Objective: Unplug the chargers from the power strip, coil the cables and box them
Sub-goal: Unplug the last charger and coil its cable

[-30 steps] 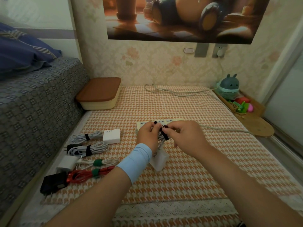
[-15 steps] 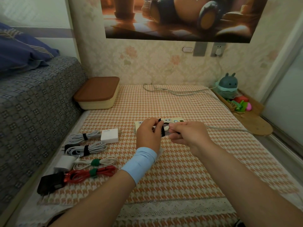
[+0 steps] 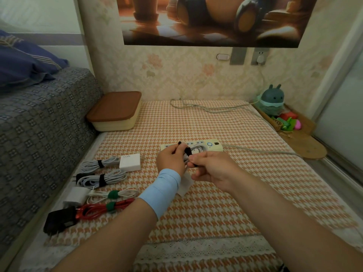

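My left hand (image 3: 170,160) is curled round a small coil of white cable (image 3: 194,151), held just in front of the cream plastic power strip (image 3: 214,147) and covering its left end. That hand's thumb and forefinger pinch one end of a black fabric strap (image 3: 188,152) crossing the coil, and my right hand (image 3: 212,169) pinches the strap's other end. The coil's white charger block (image 3: 184,185) hangs below my left wrist. Well left of the power strip lie four tied bundles: a white square charger (image 3: 130,161), a grey cable with black plug (image 3: 102,178), a small white charger (image 3: 76,195) and a black charger with red cable (image 3: 59,220). Behind them, further left of the strip, sits a closed cream box with brown lid (image 3: 115,110)
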